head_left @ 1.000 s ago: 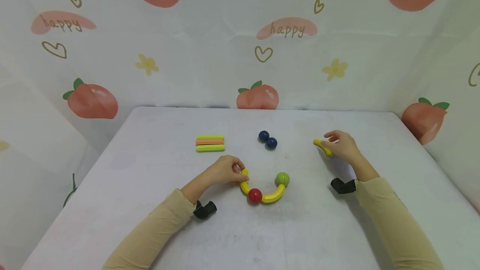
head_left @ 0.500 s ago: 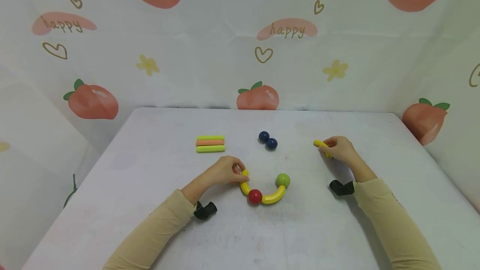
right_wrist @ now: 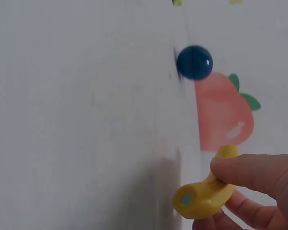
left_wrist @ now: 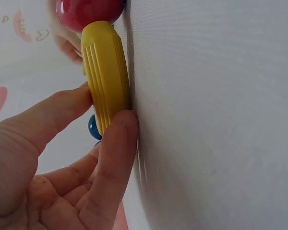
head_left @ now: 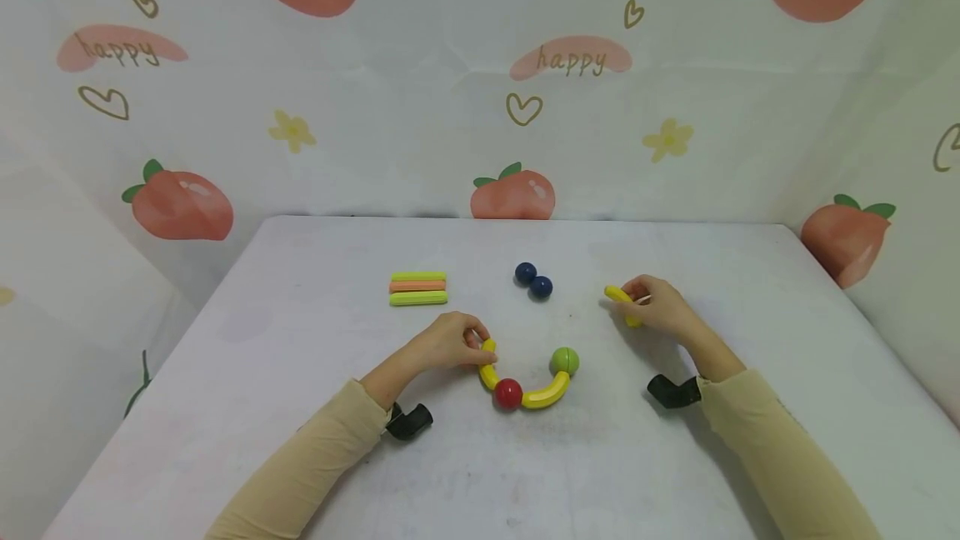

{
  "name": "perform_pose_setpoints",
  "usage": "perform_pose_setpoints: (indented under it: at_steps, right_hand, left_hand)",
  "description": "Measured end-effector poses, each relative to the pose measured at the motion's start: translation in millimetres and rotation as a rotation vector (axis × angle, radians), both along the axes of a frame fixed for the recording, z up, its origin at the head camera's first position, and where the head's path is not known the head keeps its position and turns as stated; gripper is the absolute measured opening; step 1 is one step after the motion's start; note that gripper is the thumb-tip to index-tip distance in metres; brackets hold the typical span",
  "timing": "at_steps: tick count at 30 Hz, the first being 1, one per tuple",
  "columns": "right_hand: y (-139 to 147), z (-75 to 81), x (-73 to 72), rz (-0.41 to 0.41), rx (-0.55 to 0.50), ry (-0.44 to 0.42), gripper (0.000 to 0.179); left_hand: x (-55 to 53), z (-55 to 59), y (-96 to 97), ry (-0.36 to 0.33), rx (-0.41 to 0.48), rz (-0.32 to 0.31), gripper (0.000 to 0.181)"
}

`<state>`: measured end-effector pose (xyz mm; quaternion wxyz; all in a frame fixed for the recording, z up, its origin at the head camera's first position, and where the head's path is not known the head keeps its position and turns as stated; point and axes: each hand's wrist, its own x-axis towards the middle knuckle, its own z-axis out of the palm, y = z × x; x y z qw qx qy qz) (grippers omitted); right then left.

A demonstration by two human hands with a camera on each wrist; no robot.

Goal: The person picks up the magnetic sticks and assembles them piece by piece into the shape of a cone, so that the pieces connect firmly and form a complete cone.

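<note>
My left hand (head_left: 447, 342) pinches the upper end of a ridged yellow curved stick (left_wrist: 103, 72) between thumb and finger. That stick's lower end meets a red ball (head_left: 508, 394). From the ball, another yellow curved stick (head_left: 546, 394) runs up to a green ball (head_left: 566, 361), forming a U shape on the table. Off to the right, my right hand (head_left: 663, 307) grips a loose yellow curved stick (right_wrist: 199, 201) with thumb and fingers. A small grey disc shows in the end of this loose stick, and a shadow falls on the tabletop beside it.
Two dark blue balls (head_left: 533, 281) sit together toward the back of the white table (head_left: 300, 457). Left of them lie three straight sticks (head_left: 417, 287), two yellow-green and one orange, side by side. A patterned cloth (head_left: 420, 140) hangs behind the table.
The right hand closed around the loose yellow curved stick and carried it slightly left and nearer. My left hand kept its hold, and the U-shaped row stayed put.
</note>
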<state>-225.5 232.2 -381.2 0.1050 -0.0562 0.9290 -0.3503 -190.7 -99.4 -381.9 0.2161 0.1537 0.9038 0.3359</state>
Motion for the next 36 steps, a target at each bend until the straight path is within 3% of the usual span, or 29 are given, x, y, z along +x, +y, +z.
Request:
perform_pose_setpoints:
  at_steps: [13,36]
  right_hand:
    - [-31.9,1.4,14.9,0.061,-0.105,0.000,0.036]
    - [-51.0,-6.5,25.6,0.043,-0.287,-0.100,0.041]
  left_hand:
    - [-0.4,-1.0,-1.0,-0.006,0.006,0.002,0.038]
    - [-0.7,-1.5,-0.8,0.002,0.009,-0.006,0.037]
